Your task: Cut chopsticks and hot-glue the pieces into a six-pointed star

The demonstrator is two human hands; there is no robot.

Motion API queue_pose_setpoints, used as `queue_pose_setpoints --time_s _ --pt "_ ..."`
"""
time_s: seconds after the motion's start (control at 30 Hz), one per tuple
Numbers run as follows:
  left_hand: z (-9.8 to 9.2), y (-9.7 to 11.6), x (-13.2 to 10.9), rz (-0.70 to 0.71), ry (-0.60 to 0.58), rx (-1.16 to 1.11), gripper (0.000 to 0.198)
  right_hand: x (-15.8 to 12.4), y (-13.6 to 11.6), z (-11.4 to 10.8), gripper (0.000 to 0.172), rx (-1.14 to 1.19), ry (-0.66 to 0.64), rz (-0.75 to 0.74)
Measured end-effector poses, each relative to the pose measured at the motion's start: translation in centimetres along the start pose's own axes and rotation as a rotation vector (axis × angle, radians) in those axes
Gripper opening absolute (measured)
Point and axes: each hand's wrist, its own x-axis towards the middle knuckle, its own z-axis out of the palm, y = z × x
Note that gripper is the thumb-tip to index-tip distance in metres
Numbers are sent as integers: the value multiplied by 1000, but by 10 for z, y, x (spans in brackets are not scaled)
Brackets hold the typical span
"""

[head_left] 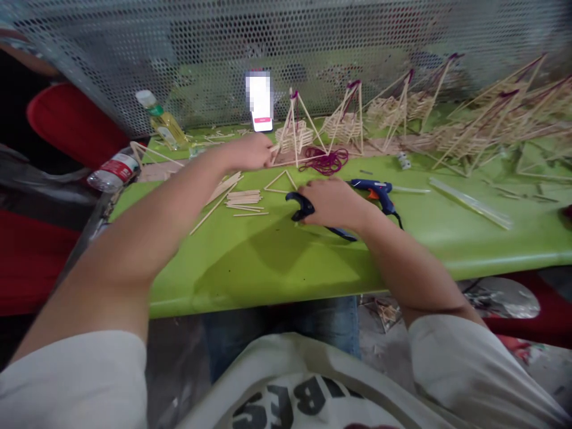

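My left hand (250, 152) reaches far across the green table (277, 262), its fingers closed on the base of a small stick model (295, 134) with a purple yarn tip. My right hand (333, 202) lies on the table, closed over dark blue-handled scissors (304, 208). A blue glue gun (375, 192) lies just right of that hand. A stick triangle (280, 182) and a pile of loose wooden sticks (243, 199) sit between my hands. A tangle of purple yarn (326, 159) lies behind the triangle.
Several more stick models (447, 119) line the back of the table before a perforated metal screen. A phone (261, 107) leans on it. An oil bottle (163, 122) and a lying water bottle (114, 171) are at the left. Glue sticks (469, 202) lie right.
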Motion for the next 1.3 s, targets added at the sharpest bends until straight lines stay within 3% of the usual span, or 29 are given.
queue_pose_setpoints --time_s 0.07,0.13,0.3,0.4,0.53,0.73,0.87,0.97,1.03,1.1,1.17,1.23,1.3 --pt "-5 2 -30 -62 -85 -195 24 13 4 0 56 82 108 100" --pt "7 9 -66 -110 -144 -415 27 28 8 4 56 169 188 144" --pt "83 34 -154 -207 -64 -1091 16 65 25 23 64 206 203 51" --pt "123 46 -177 -280 19 -1467 42 78 38 36 71 196 191 5" --pt "139 50 -175 -333 12 -1617 60 83 53 47 74 208 198 -22" --pt "131 44 -174 -293 -49 -1644 59 84 59 52 75 151 244 122" --pt "129 43 -178 -294 -70 -1606 59 83 73 54 76 166 268 99" --pt "129 41 -177 -324 -35 -1572 60 73 90 44 64 289 317 -49" --pt "129 38 -175 -334 6 -1546 59 63 93 33 46 460 448 -103" --pt "127 36 -173 -329 69 -1511 57 52 84 22 33 634 629 -81" --pt "123 34 -173 -303 132 -1469 58 42 59 17 40 775 716 -63" --pt "118 33 -173 -259 179 -1429 61 32 23 19 53 879 627 -80" --pt "113 32 -175 -217 216 -1395 62 23 -15 28 59 960 459 -110"
